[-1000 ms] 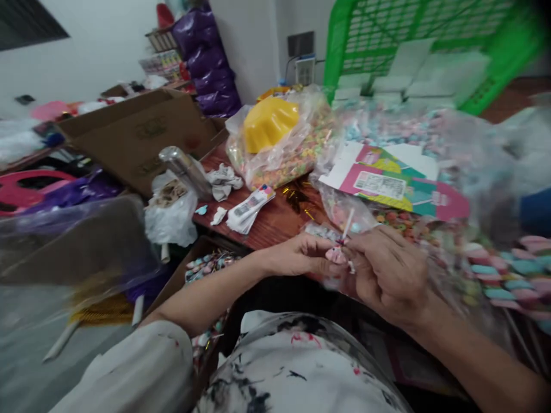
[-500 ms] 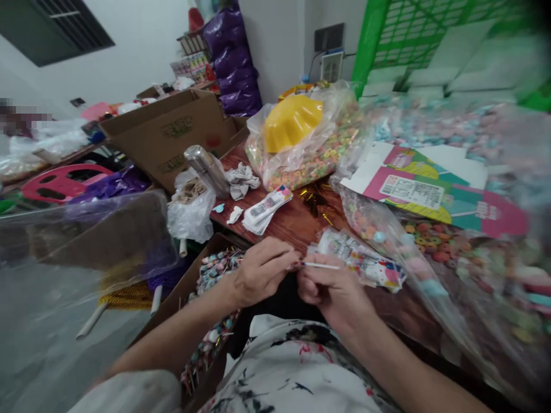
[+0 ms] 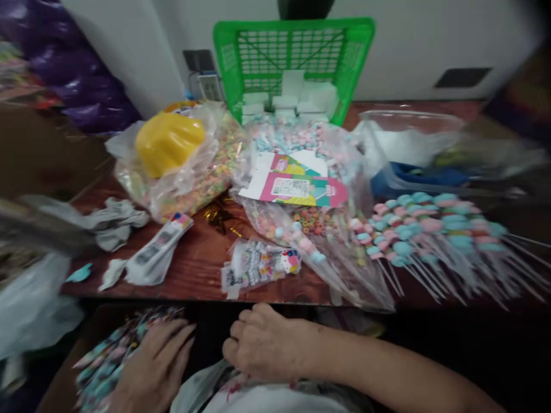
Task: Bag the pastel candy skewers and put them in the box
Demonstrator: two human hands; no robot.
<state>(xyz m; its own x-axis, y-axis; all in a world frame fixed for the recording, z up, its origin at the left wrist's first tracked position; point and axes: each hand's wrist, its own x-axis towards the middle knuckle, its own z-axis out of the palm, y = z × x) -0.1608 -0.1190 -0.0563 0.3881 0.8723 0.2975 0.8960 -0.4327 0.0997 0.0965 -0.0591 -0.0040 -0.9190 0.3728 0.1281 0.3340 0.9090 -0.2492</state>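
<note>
My left hand is low at the left, its fingers stretched out, over the wrapped candy skewers in a cardboard box. No thing shows in its grasp. My right hand is at my lap, just below the table edge. Its fingers are curled in, and whatever they may hold is hidden. Printed plastic sleeves lie on the table in front of it. Farther left is a stack of printed strips. Unwrapped marshmallow skewers with white sticks are piled at the right.
Behind are a bag of ring-shaped candy with a yellow bowl on it, and a bag of pink and blue marshmallows under a colourful carton piece. A green crate and a clear tub stand at the back.
The view has swung right. My hands, close together at a thin white stick before, are now apart: the left over the box, the right down by my lap. The stick is out of sight.
</note>
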